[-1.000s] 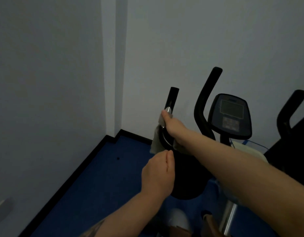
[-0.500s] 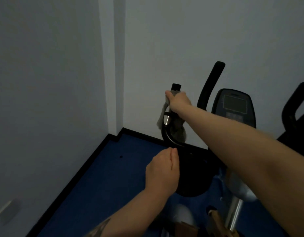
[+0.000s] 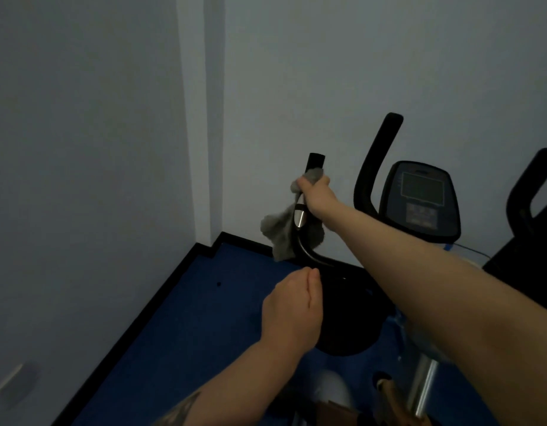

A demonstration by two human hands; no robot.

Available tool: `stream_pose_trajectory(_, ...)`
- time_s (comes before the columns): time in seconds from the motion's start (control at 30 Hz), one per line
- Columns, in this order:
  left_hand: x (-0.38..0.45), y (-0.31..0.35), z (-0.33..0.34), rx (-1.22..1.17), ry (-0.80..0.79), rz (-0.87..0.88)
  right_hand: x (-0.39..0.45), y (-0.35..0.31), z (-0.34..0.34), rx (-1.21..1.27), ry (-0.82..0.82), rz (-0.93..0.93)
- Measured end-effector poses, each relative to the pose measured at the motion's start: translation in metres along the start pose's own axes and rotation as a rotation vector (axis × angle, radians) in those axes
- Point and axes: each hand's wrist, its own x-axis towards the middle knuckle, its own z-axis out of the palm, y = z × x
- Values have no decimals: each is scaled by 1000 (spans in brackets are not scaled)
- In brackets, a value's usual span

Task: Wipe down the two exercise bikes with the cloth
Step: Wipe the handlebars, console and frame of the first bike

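Grey cloth (image 3: pixel 281 232) is wrapped around the left handlebar (image 3: pixel 314 162) of the near exercise bike (image 3: pixel 346 305), just below the handlebar's black upper tip. The right hand (image 3: pixel 316 193) grips the cloth against the bar, fingers curled fully around both; a bunched fold shows above the knuckles and the loose remainder hangs toward 7 o'clock from the hand, partly behind the bar. A small silver sensor plate (image 3: pixel 299 218) on the bar sits directly below the hand, at 6 o'clock.

The left hand (image 3: pixel 292 312) is at 6 o'clock from the cloth, well apart from it, in front of the black bike body. Its fingers are held together and lightly bent, and it holds nothing; whether the fingertips touch the bar's lower curve cannot be determined.

The right handlebar (image 3: pixel 376 161) rises at 3 o'clock from the gripped bar. The console (image 3: pixel 420 201), with a dark screen and a keypad panel, stands at 3 o'clock from that. A second exercise bike (image 3: pixel 530 192) shows only a black handlebar at the right edge of view.

Blue floor (image 3: pixel 180 318) with black skirting (image 3: pixel 137 321) meets the pale walls (image 3: pixel 81 149) at a corner at 10 o'clock from the left hand.
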Motion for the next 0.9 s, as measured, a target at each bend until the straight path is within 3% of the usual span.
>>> stream_pose_trajectory(0.17, 0, 0, -1, 13, -2, 10, -29, 15, -16, -190, -237, -102)
stream_pose_trajectory(0.27, -1, 2, -3, -6, -13, 10, -54, 19, -41, -399, -258, -152)
stream_pose_trajectory(0.37, -2, 4, -3, -9, -6, -10, -81, 12, -57, -183, -348, -79)
stream_pose_trajectory(0.47, -2, 5, -3, -11, 8, -29, -94, 4, -60, -168, -411, -20)
stream_pose_trajectory(0.63, -4, 7, -2, -16, 21, -59, -97, 27, -45, -238, -228, -292)
stream_pose_trajectory(0.7, -4, 8, -2, -14, 25, -65, -96, 37, -37, -272, -158, -241)
stream_pose_trajectory(0.83, -4, 10, -2, -5, 38, -73, -86, 41, -18, -496, -333, -131)
stream_pose_trajectory(0.9, -4, 11, -2, 10, 33, -66, -80, 29, -8, -361, -241, -115)
